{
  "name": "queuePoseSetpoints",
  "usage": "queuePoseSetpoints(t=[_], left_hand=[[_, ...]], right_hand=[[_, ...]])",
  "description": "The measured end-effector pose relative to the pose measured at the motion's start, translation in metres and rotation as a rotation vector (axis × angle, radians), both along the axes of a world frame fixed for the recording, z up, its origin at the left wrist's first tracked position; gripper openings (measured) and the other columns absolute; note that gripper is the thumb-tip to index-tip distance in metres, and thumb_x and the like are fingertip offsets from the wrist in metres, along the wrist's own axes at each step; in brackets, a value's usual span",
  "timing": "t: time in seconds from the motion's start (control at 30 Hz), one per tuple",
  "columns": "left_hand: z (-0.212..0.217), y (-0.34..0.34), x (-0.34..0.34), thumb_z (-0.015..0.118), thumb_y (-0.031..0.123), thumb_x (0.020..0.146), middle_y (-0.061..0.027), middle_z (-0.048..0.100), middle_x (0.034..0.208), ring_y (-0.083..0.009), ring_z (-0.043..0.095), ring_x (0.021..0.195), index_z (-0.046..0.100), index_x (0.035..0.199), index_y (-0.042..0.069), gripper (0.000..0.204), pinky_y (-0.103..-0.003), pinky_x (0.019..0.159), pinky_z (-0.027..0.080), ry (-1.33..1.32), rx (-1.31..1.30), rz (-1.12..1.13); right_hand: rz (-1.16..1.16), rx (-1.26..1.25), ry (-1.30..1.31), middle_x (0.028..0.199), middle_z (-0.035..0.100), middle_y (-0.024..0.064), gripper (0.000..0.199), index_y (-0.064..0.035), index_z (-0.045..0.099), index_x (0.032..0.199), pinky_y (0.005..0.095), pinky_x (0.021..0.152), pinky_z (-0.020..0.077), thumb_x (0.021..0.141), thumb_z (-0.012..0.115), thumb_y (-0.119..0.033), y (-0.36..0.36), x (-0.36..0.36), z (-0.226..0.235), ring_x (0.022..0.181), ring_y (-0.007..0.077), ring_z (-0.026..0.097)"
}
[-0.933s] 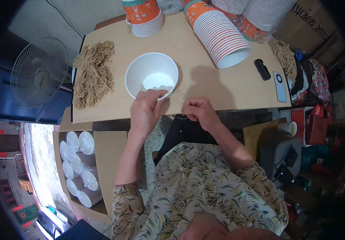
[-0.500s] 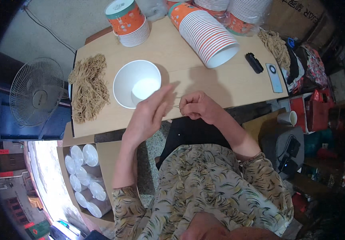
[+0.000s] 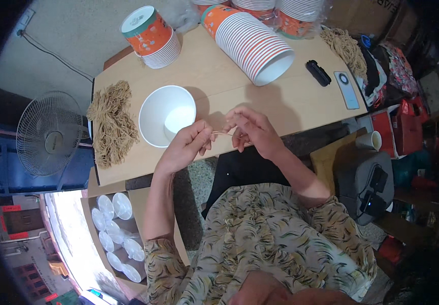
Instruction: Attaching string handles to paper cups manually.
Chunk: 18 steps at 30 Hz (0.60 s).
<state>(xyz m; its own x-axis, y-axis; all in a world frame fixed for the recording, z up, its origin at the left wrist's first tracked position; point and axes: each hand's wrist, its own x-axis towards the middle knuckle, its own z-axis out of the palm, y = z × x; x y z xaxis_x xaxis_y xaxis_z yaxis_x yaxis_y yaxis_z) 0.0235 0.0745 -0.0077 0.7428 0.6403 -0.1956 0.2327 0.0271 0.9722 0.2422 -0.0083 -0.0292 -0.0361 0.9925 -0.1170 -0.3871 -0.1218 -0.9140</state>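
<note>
A thin beige string (image 3: 223, 133) runs between my two hands above the table's near edge. My left hand (image 3: 188, 144) is closed, pinching one part of it between thumb and fingers. Curled fingers of my right hand (image 3: 256, 133) grip the string's other part; its end is hidden there. Just beyond my left hand stands a white paper bucket (image 3: 151, 118), mouth up, with a bare white inside. At the table's left side lies a heap of beige strings (image 3: 111, 124) like those I hold.
Orange-printed paper buckets stand nested upside down (image 3: 151, 38) at the back left. A long nested stack (image 3: 250, 46) lies on its side. A black object (image 3: 318, 73) and a phone (image 3: 347, 90) lie right. Below left, a carton (image 3: 133, 203) holds clear plastic cups; a fan (image 3: 51, 133) stands beside the table.
My left hand's fingers have gone from stretched out to pinching the string. My right hand has turned, its fingers lifting a little. The whole view has shifted slightly.
</note>
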Motion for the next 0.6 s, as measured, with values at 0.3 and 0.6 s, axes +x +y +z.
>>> queuePoseSetpoints(t=[0.3,0.6], left_hand=[[0.009,-0.006,0.007,0.051,0.032,0.108,0.0067,0.048,0.070,-0.0028,0.042,0.062,0.054,0.085,0.009,0.033,-0.021,0.056,0.034,0.124,0.110,0.013],[0.010,-0.006,0.001,0.051,0.028,0.108,0.0037,0.051,0.068,-0.0039,0.047,0.063,0.065,0.091,0.003,0.033,-0.023,0.056,0.039,0.107,0.093,0.016]], right_hand=[[-0.083,0.342,-0.640,0.084,0.064,-0.0013,0.012,-0.0027,0.067,0.102,0.0216,0.056,0.0465,0.094,0.071,-0.010,-0.009,-0.005,0.005,0.064,0.0035,0.056],[-0.135,0.344,-0.597,0.076,0.061,-0.0036,0.008,0.0008,0.068,0.096,0.0210,0.056,0.0408,0.096,0.067,-0.007,-0.010,-0.009,-0.008,0.064,0.0012,0.049]])
